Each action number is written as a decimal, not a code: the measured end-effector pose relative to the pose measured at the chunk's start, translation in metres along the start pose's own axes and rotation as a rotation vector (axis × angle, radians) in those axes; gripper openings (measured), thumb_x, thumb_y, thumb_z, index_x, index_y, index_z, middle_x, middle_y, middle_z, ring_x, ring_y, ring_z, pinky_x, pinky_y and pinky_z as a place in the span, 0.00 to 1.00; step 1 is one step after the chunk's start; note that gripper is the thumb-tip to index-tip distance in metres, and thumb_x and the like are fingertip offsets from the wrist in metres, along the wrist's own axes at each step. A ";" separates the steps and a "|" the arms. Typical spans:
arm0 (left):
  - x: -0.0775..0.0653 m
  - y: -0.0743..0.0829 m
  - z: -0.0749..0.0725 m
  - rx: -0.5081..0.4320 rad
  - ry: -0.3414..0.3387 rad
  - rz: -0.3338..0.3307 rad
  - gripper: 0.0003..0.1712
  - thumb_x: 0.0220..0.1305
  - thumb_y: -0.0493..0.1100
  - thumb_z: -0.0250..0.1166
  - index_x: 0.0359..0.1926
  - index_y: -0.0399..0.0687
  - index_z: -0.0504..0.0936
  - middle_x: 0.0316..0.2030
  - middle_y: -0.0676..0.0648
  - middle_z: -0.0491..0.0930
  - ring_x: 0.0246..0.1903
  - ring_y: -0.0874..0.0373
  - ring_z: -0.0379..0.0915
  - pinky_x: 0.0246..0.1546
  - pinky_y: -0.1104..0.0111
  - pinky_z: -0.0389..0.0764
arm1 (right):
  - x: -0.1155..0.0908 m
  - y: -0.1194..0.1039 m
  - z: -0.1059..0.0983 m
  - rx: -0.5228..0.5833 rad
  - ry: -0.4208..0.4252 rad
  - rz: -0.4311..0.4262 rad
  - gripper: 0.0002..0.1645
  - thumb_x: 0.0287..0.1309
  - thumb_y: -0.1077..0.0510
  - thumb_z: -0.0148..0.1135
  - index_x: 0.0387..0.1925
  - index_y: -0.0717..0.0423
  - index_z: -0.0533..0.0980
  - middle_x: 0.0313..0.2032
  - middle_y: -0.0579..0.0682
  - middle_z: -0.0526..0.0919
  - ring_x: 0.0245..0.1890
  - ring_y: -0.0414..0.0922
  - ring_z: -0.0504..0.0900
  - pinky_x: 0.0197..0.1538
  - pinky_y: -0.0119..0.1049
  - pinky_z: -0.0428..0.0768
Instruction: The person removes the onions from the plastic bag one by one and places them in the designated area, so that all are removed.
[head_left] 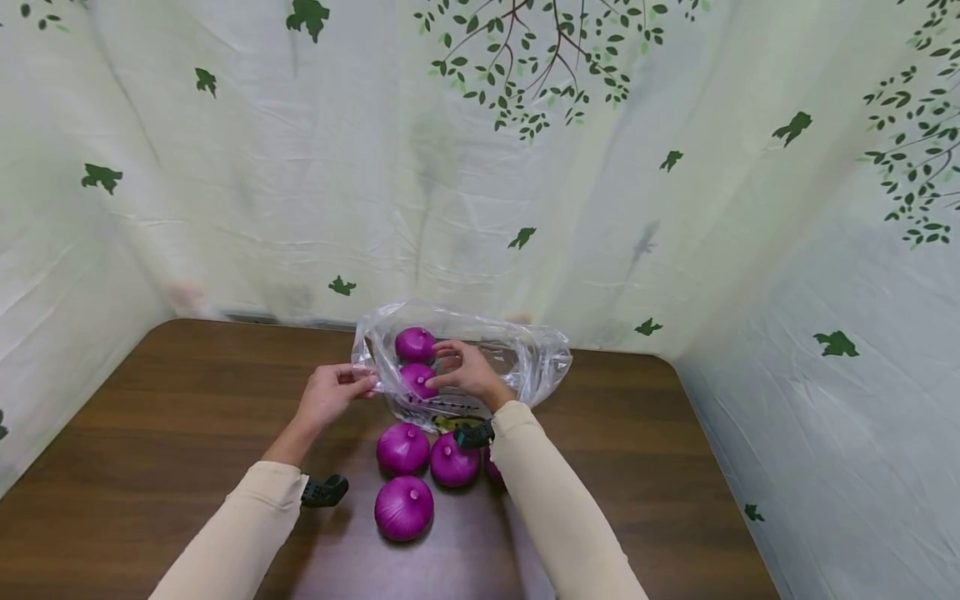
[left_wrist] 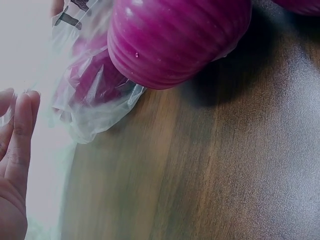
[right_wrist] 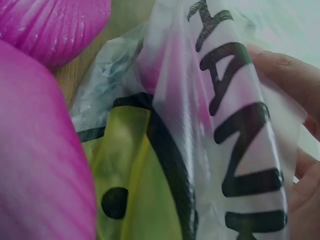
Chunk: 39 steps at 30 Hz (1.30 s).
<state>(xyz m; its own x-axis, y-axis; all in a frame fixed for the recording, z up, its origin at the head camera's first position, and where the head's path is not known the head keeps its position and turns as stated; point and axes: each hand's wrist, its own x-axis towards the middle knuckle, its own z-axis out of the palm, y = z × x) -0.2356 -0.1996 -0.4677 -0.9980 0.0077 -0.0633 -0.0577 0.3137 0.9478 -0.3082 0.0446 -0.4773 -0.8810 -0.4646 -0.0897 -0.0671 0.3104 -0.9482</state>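
Pinching bag rim w/ left hand, right hand inside

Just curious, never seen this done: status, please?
Left hand pinches bag rim. Right hand inside bag, on an onion. Three onions loose on table.

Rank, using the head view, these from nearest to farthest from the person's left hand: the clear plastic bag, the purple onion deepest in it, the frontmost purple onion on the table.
1. Clear plastic bag: pinched at its left edge by the left hand.
2. Purple onion deepest in the bag: beyond, to the right.
3. Frontmost purple onion on the table: nearest the camera.
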 end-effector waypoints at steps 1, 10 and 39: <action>0.000 0.000 0.000 0.003 -0.001 0.002 0.19 0.65 0.38 0.64 0.51 0.25 0.78 0.38 0.38 0.84 0.35 0.54 0.83 0.44 0.60 0.83 | 0.000 0.000 0.001 -0.006 -0.001 0.006 0.39 0.46 0.65 0.75 0.61 0.61 0.70 0.60 0.64 0.71 0.61 0.62 0.69 0.54 0.46 0.79; -0.001 -0.002 -0.002 0.025 0.010 -0.002 0.18 0.66 0.38 0.63 0.51 0.27 0.79 0.37 0.41 0.85 0.36 0.51 0.83 0.47 0.56 0.82 | 0.004 0.003 0.013 -0.029 -0.007 0.021 0.38 0.44 0.68 0.75 0.60 0.61 0.71 0.59 0.62 0.74 0.60 0.61 0.71 0.57 0.45 0.77; -0.002 -0.009 -0.004 0.003 0.013 -0.003 0.18 0.65 0.38 0.63 0.51 0.27 0.79 0.37 0.40 0.85 0.31 0.65 0.81 0.46 0.58 0.82 | 0.017 0.007 0.023 -0.226 -0.085 0.053 0.37 0.45 0.67 0.75 0.59 0.59 0.71 0.56 0.60 0.74 0.55 0.53 0.75 0.53 0.37 0.77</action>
<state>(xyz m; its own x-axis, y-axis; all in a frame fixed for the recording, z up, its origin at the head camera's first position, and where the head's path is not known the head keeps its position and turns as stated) -0.2336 -0.2057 -0.4745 -0.9981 -0.0058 -0.0619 -0.0605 0.3168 0.9466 -0.3127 0.0197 -0.4921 -0.8443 -0.5078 -0.1714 -0.1338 0.5095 -0.8500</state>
